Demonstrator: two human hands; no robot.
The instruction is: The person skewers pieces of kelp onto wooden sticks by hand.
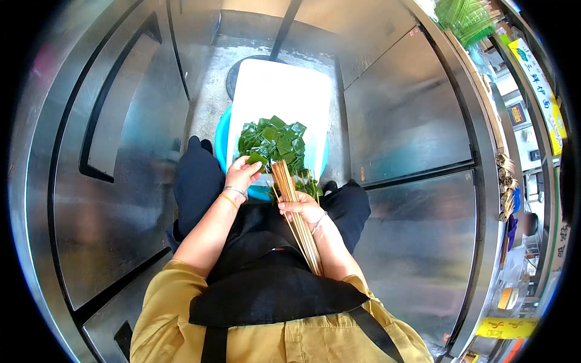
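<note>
A pile of glossy dark green leaf pieces (275, 142) lies on the near part of a white board (278, 85), which rests over a turquoise tub (223, 139). My left hand (241, 176) pinches a green leaf piece (256, 160) at the near left edge of the pile. Closed around a bundle of thin wooden skewers (296, 218) is my right hand (302, 209); the skewers point up toward the pile. More green pieces (310, 189) show beside the bundle's upper end, some of them by thin sticks.
Steel cabinet doors stand close on the left (133, 157) and right (417, 242). My knees flank the tub. A round dark object (233, 78) shows under the board's far left side. At the far right is a shelf with green sticks (463, 18) and packages.
</note>
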